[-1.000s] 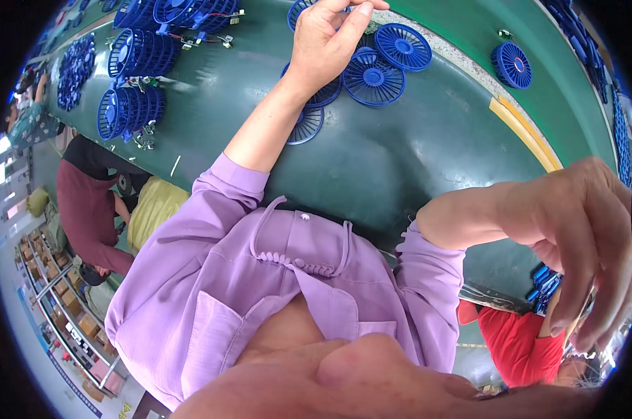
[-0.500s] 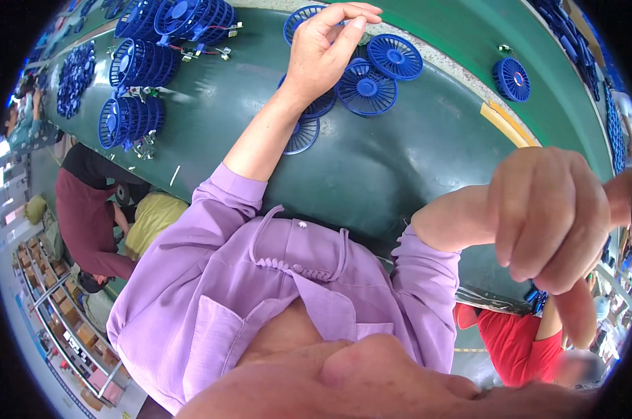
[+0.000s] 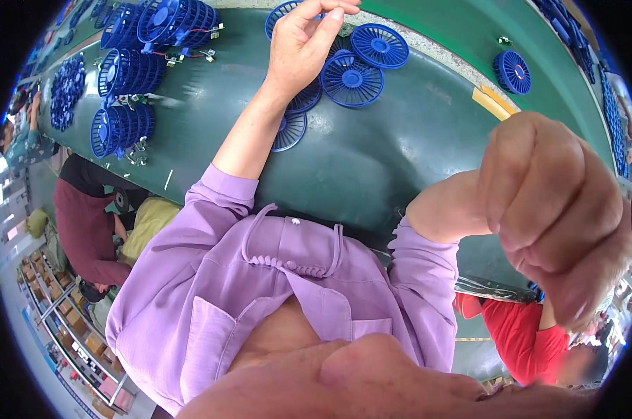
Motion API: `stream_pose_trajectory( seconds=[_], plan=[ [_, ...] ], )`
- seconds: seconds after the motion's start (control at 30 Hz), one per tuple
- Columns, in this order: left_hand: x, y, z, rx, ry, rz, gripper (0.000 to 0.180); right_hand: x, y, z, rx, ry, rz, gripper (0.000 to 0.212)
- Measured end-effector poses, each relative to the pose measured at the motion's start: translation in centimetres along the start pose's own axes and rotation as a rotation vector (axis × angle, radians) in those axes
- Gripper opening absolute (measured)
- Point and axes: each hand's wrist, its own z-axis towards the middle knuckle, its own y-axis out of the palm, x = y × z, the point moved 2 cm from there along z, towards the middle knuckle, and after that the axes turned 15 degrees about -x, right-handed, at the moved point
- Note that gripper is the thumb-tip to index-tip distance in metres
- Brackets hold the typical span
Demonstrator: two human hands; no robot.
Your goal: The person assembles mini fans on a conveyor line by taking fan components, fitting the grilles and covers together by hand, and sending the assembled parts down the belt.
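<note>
My left hand (image 3: 300, 52) hovers over the far part of the dark green table, fingers stretched out and thumb apart from them, with nothing visible between them. Around and below it lie several round blue fan grilles; one grille (image 3: 379, 46) rests partly over another grille (image 3: 352, 79), and a further grille (image 3: 289, 133) is partly covered by my wrist. Raised close to the camera at the right, my right hand (image 3: 550, 216) has its fingers curled closed. What they hold, if anything, is hidden.
Blue fan housings with small wired circuit boards stand in stacks (image 3: 122, 129) at the far left, beside a heap of small blue parts (image 3: 68, 91). Another blue fan piece (image 3: 513, 72) lies on the green strip (image 3: 456, 28). People in maroon (image 3: 78, 230) and red (image 3: 497, 328) are nearby.
My right hand has turned, come closer to the camera and curled its thumb in. My left hand and the table things appear shifted slightly left and up in view.
</note>
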Motion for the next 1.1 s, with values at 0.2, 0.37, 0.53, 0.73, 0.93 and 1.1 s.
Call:
stream_pose_trajectory(
  seconds=[0.2, 0.37, 0.53, 0.73, 0.93, 1.1],
  plan=[
    [0.3, -0.6, 0.0, 0.046, -0.038, -0.008, 0.017, -0.3, 0.4, 0.0, 0.246, -0.257, 0.303, 0.009],
    [0.3, -0.9, 0.1, 0.052, -0.017, 0.026, 0.017, -0.6, -0.4, -0.5, 0.186, -0.214, 0.192, 0.009],
    [0.3, -0.8, 0.2, 0.042, 0.0, 0.031, 0.017, -0.8, -0.8, -0.8, 0.128, -0.147, 0.062, 0.009],
    [0.6, -0.6, 0.2, 0.032, -0.018, 0.051, 0.017, -0.3, -0.2, -0.5, 0.054, -0.069, -0.108, 0.01],
    [0.3, -0.4, -0.1, 0.031, -0.01, 0.03, 0.017, -0.7, -1.1, -0.1, -0.065, -0.032, -0.29, 0.011],
    [0.5, -0.4, 0.0, 0.041, 0.008, 0.02, 0.017, -0.8, -1.6, -0.2, -0.156, 0.017, -0.43, 0.011]
  ],
)
